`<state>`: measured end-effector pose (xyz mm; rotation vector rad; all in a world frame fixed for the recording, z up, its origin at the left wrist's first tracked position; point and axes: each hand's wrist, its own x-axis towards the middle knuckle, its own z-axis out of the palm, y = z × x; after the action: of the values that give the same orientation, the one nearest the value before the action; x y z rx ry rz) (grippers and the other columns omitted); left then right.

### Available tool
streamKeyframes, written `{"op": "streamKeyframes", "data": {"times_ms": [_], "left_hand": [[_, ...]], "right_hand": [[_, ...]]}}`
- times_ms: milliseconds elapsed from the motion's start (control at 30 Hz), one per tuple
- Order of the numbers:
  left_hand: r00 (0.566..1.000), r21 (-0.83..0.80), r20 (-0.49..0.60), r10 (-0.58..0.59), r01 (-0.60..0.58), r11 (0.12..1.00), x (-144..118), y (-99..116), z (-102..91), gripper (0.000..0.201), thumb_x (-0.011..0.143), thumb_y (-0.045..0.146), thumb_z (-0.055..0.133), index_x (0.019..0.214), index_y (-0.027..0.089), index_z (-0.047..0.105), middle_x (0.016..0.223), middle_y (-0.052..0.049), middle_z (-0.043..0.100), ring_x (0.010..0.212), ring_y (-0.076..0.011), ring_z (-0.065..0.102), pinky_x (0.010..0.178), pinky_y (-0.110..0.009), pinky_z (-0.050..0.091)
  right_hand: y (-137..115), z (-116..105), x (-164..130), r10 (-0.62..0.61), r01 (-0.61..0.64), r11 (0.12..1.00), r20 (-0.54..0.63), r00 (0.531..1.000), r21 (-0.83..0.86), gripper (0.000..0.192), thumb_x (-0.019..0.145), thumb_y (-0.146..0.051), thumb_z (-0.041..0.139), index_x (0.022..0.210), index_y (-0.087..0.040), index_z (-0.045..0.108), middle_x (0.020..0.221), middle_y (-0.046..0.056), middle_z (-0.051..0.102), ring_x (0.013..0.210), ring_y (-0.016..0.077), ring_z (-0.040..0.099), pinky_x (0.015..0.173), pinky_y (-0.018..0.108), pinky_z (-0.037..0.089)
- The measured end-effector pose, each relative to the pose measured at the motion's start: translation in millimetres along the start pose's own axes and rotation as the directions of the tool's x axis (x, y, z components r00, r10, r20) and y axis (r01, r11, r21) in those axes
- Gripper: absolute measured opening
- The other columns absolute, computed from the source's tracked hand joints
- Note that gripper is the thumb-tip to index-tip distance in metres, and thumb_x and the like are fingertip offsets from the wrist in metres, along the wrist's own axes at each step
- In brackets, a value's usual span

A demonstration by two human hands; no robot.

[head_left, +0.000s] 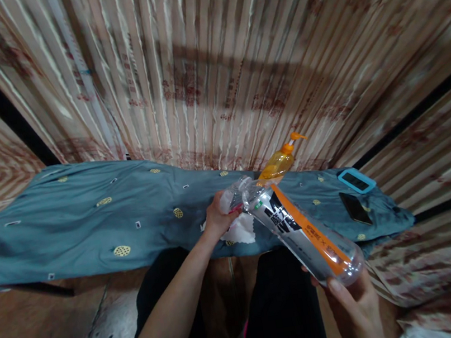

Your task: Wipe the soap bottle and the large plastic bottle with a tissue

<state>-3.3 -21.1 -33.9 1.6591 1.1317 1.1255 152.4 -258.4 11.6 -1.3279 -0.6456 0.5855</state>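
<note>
A large clear plastic bottle (302, 231) with a grey, black and orange label lies tilted across the view, its base toward me at the lower right. My right hand (355, 302) is closed around the base end, thumb on the near side. At the other end, my left hand (217, 218) grips a crinkled clear plastic piece (235, 193) that meets the bottle; whether the two are joined I cannot tell. Something pinkish-red shows by the left fingers. Just under that hand, a white tissue-like sheet (241, 230) lies on the cloth.
A teal cloth (75, 214) with pineapple prints covers the long bench or table. Behind the bottle stands an amber pump bottle (278, 164). A blue-framed device (356, 180) and a dark phone (355, 208) lie on the right. Striped curtains (194, 72) hang close behind, between black poles.
</note>
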Motion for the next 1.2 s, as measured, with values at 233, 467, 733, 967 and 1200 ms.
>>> {"op": "streamKeyframes", "data": {"times_ms": [233,467,733,967,1200], "left_hand": [[1.0,-0.002,-0.001,-0.015,0.015,1.0,0.8,0.8,0.7,0.056,0.063,0.026,0.079,0.114,0.02,0.056,0.102,-0.001,0.073,0.096,-0.0219,0.069,0.086,-0.033,0.054],[1.0,0.028,-0.003,-0.022,0.022,0.999,0.7,0.9,0.1,0.055,0.064,0.026,0.078,0.114,0.021,0.057,0.106,-0.002,0.073,0.097,-0.0222,0.069,0.087,-0.033,0.053],[1.0,0.003,0.001,-0.001,0.001,1.0,1.0,-0.9,-0.3,0.055,0.064,0.028,0.079,0.114,0.021,0.056,0.105,-0.002,0.073,0.098,-0.0234,0.069,0.088,-0.034,0.053],[1.0,-0.004,-0.003,-0.005,0.005,1.0,1.7,-3.9,2.1,0.055,0.065,0.028,0.078,0.115,0.021,0.056,0.103,-0.001,0.073,0.096,-0.0224,0.069,0.085,-0.032,0.054],[1.0,-0.001,-0.011,-0.003,0.003,1.0,1.0,-2.7,1.4,0.055,0.064,0.026,0.079,0.114,0.021,0.057,0.104,-0.001,0.073,0.097,-0.023,0.069,0.087,-0.033,0.054]], "right_hand": [[0.1,-1.2,-0.8,0.005,-0.005,1.0,-0.004,1.0,-0.023,0.077,0.071,-0.037,0.08,0.14,-0.029,0.047,0.116,0.004,0.062,0.079,0.0171,0.062,0.073,0.029,0.05],[5.5,-4.3,1.4,-0.02,0.021,0.999,0.006,1.0,-0.034,0.076,0.072,-0.036,0.077,0.141,-0.03,0.046,0.129,0.007,0.06,0.09,0.0244,0.064,0.069,0.033,0.051],[4.7,-2.6,0.7,-0.015,0.015,1.0,0.007,1.0,-0.013,0.075,0.071,-0.035,0.078,0.14,-0.028,0.048,0.114,0.006,0.067,0.077,0.0199,0.064,0.071,0.033,0.05],[4.4,-2.2,0.6,0.011,-0.011,1.0,-0.003,1.0,-0.004,0.076,0.071,-0.035,0.079,0.139,-0.028,0.047,0.123,0.007,0.063,0.086,0.0212,0.066,0.068,0.028,0.052],[6.1,-4.0,1.3,-0.019,0.019,1.0,-0.002,1.0,-0.022,0.077,0.07,-0.035,0.079,0.14,-0.027,0.047,0.117,0.007,0.066,0.077,0.0203,0.065,0.068,0.031,0.051]]}}
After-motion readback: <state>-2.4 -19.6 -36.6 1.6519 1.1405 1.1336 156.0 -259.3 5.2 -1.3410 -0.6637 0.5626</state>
